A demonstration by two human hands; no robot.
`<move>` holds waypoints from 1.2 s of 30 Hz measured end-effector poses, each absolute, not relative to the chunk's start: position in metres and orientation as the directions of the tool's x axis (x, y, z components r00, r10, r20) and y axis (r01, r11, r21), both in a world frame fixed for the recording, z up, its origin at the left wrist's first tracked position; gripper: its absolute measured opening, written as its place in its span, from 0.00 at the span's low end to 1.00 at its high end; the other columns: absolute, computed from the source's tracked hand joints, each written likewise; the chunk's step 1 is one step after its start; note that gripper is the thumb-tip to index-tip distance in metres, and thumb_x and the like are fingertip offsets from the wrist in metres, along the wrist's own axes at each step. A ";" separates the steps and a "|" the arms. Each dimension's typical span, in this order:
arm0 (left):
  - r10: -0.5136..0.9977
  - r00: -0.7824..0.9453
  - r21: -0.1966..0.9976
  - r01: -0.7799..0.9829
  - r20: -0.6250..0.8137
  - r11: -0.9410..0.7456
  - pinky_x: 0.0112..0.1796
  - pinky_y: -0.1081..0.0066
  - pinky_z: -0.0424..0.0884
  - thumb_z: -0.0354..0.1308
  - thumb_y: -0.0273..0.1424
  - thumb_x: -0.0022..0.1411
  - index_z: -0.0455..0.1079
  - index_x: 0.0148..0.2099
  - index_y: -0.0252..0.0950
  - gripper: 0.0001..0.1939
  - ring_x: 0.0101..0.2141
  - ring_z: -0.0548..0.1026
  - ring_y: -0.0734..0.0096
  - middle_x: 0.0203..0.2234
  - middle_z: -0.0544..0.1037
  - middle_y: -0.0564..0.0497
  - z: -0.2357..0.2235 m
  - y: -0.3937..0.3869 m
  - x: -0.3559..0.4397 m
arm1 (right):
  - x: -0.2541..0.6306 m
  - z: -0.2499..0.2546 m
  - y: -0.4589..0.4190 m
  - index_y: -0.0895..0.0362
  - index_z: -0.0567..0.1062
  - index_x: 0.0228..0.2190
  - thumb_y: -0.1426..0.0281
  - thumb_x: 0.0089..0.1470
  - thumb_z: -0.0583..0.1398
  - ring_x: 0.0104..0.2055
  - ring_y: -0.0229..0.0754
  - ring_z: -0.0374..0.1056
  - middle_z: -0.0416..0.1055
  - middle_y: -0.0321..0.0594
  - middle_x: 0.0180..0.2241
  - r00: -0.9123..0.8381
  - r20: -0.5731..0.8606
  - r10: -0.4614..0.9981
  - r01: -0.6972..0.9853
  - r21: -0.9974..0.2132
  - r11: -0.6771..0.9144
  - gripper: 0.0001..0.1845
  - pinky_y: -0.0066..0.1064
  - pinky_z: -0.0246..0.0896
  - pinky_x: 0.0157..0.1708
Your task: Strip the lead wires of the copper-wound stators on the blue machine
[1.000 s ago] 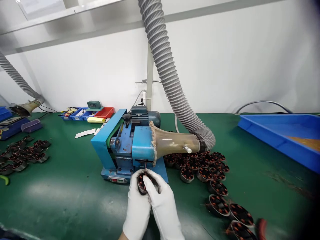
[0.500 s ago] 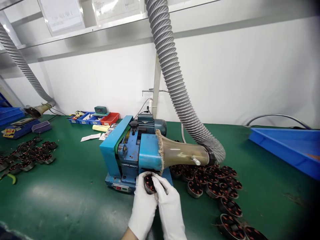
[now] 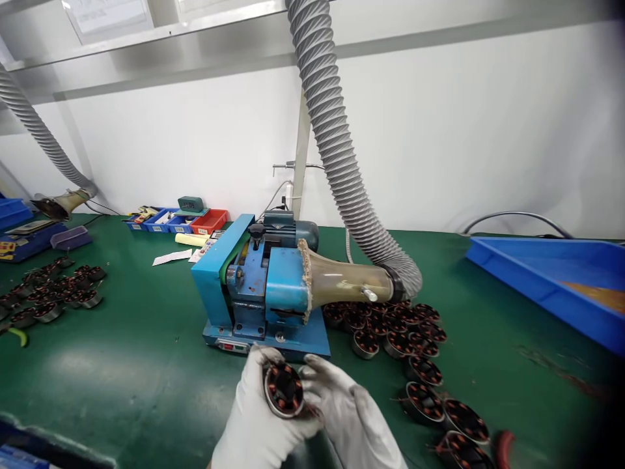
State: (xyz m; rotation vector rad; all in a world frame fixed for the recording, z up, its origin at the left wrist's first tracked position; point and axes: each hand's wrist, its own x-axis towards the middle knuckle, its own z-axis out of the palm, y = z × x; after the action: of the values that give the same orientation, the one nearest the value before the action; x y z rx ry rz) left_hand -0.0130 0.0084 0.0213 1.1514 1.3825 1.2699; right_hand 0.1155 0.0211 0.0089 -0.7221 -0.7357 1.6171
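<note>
Left hand [image 3: 256,423], white-gloved: grip closed on a round metal-rimmed part with copper windings and a dark centre [image 3: 284,389], face toward the camera. Right hand [image 3: 354,417], white-gloved: grip loosely open, fingers just beside the part; contact cannot be told. Compared with the earlier frame, the part is drawn back from the blue machine's housing [image 3: 287,280], and the right hand has opened from it. Directly beyond the grip, the blue belt-driven machine [image 3: 249,280] stands before the small red plastic bin [image 3: 209,221]. Right of the grip, similar wound rings [image 3: 424,402] occupy the green surface [image 3: 146,371], under and beyond the translucent tan funnel [image 3: 349,281] joined to a grey ribbed hose [image 3: 336,143].
</note>
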 end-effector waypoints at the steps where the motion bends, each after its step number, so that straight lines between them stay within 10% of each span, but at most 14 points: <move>1: 0.981 -0.186 0.999 0.012 -0.049 0.052 0.35 0.68 0.74 0.66 0.24 0.35 0.65 0.46 0.41 0.31 0.31 0.76 0.64 0.30 0.77 0.52 0.020 0.008 -0.010 | 0.116 0.010 0.020 0.54 0.80 0.33 0.58 0.32 0.69 0.33 0.49 0.72 0.76 0.46 0.32 -0.191 -0.029 0.981 -0.557 -0.820 -0.133 0.22 0.39 0.68 0.34; 8: 0.998 -0.056 0.984 -0.176 -0.015 0.005 0.46 0.64 0.68 0.64 0.28 0.40 0.65 0.49 0.39 0.30 0.43 0.74 0.58 0.42 0.74 0.44 0.004 -0.010 0.002 | 0.111 0.026 0.008 0.54 0.81 0.21 0.70 0.37 0.66 0.28 0.42 0.67 0.72 0.39 0.23 0.046 0.084 0.995 -0.158 -0.983 0.090 0.03 0.30 0.64 0.29; 12: 0.925 -0.132 0.934 0.069 0.356 -0.349 0.37 0.69 0.72 0.61 0.21 0.40 0.66 0.40 0.41 0.22 0.36 0.73 0.65 0.36 0.69 0.50 -0.002 -0.015 0.009 | 0.125 0.034 0.016 0.57 0.78 0.18 0.66 0.38 0.67 0.21 0.36 0.61 0.67 0.36 0.18 0.048 -0.043 0.998 -0.448 -0.894 -0.017 0.08 0.27 0.60 0.21; 16: 0.889 -0.159 0.899 0.174 0.429 -0.402 0.39 0.69 0.70 0.59 0.19 0.40 0.63 0.44 0.43 0.26 0.39 0.71 0.65 0.39 0.66 0.50 -0.005 -0.014 0.008 | 0.138 0.042 0.024 0.55 0.77 0.23 0.62 0.39 0.68 0.19 0.32 0.59 0.67 0.33 0.19 0.103 -0.121 0.987 -0.693 -0.720 -0.016 0.10 0.24 0.58 0.19; 23: 0.818 -0.134 0.812 0.285 0.560 -0.509 0.46 0.63 0.66 0.54 0.25 0.53 0.61 0.50 0.43 0.21 0.47 0.67 0.61 0.43 0.64 0.47 -0.015 -0.007 0.010 | 0.111 0.041 0.023 0.57 0.77 0.15 0.71 0.36 0.66 0.27 0.41 0.66 0.71 0.38 0.22 -0.053 -0.006 0.999 -0.147 -0.989 -0.013 0.04 0.29 0.61 0.29; 30: 0.793 -0.257 0.826 0.295 0.552 -0.480 0.39 0.66 0.70 0.59 0.32 0.53 0.62 0.47 0.43 0.18 0.41 0.70 0.63 0.40 0.64 0.48 -0.024 -0.011 0.015 | 0.129 0.034 0.039 0.54 0.78 0.24 0.68 0.35 0.69 0.20 0.30 0.60 0.68 0.31 0.21 0.129 -0.161 0.978 -0.783 -0.622 0.001 0.09 0.20 0.60 0.21; 36: 0.879 -0.386 0.957 0.176 0.282 -0.229 0.43 0.63 0.70 0.62 0.33 0.48 0.65 0.46 0.39 0.21 0.43 0.72 0.59 0.42 0.71 0.45 -0.020 0.007 0.017 | 0.103 0.010 0.025 0.56 0.79 0.32 0.62 0.34 0.68 0.37 0.49 0.72 0.78 0.44 0.34 0.230 -0.065 0.971 -0.232 -0.973 -0.010 0.18 0.35 0.68 0.39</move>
State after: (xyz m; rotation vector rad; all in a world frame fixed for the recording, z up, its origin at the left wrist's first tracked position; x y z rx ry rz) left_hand 0.0166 0.0066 -0.0195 1.2775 1.4809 1.6665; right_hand 0.1032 0.0250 0.0103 -1.1688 -0.8496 1.1610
